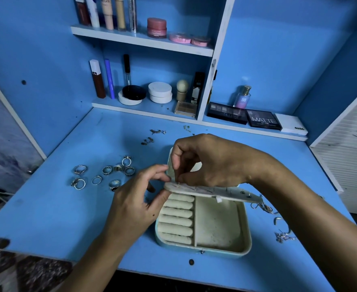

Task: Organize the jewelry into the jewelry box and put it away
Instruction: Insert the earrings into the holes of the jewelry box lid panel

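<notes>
Jewelry box [202,230] open at lower centre on table [68,207]. Right hand [211,161] pinches earring stud [179,183] into earring panel [213,192]; left hand [139,199] pinches panel edge. Judgement: keep panel steady, push post straight. Rings [105,171] wait at centre left.

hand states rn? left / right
Left hand: holds the end of the earring panel of the jewelry box.
Right hand: pinches a small earring at that panel.
</notes>
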Motion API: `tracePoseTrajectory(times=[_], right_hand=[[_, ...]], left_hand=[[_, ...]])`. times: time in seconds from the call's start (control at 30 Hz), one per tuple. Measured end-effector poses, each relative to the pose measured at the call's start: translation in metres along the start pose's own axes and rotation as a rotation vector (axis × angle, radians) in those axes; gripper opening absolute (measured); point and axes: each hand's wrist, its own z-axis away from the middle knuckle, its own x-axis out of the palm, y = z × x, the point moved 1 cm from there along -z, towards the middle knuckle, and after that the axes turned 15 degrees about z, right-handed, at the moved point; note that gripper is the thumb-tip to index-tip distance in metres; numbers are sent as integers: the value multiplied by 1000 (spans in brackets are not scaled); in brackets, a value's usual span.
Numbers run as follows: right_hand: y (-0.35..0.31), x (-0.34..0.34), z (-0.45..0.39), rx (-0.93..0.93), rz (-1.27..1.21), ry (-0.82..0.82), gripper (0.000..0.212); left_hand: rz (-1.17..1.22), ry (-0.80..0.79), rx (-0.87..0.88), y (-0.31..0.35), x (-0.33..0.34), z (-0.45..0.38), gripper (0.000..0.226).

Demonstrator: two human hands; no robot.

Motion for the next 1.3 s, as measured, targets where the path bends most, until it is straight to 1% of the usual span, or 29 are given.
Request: tracePoseTrajectory(times=[0.4,0.57,0.73,0.77,0.83,0.9,0.93,1.03,1.1,1.2,1.3], right_hand=[[-3,-3,-5,-8,99,-31,28],[-1,-3,-5,-9,79,-25,27],[2,-3,-3,-6,-21,-19,19],[3,-4,-3,-4,-48,-15,16],[7,-5,-1,20,-136,-21,12],[12,-7,2,58,-283,-33,10],[16,-9,4,72,-347,-21,10],[33,-14,12,86,-493,103,7],[48,-18,18,90,-620,227,4],[71,-17,22,123,-775,410,14],[91,-9,24,156,-808,556,22]], left_hand=[[-12,21,-6,0,2,0,40],[-10,23,-2,2,1,0,40],[-4,24,-3,0,1,0,40],[-6,27,2,-1,1,0,37],[-30,28,40,-1,0,0,24],[-37,24,75,0,1,-3,12],[-32,27,75,1,1,-6,10],[-46,36,31,2,2,-14,20],[-31,25,-17,1,1,-19,18],[25,0,-85,-2,1,-27,17],[66,-2,-157,-4,3,-37,19]])
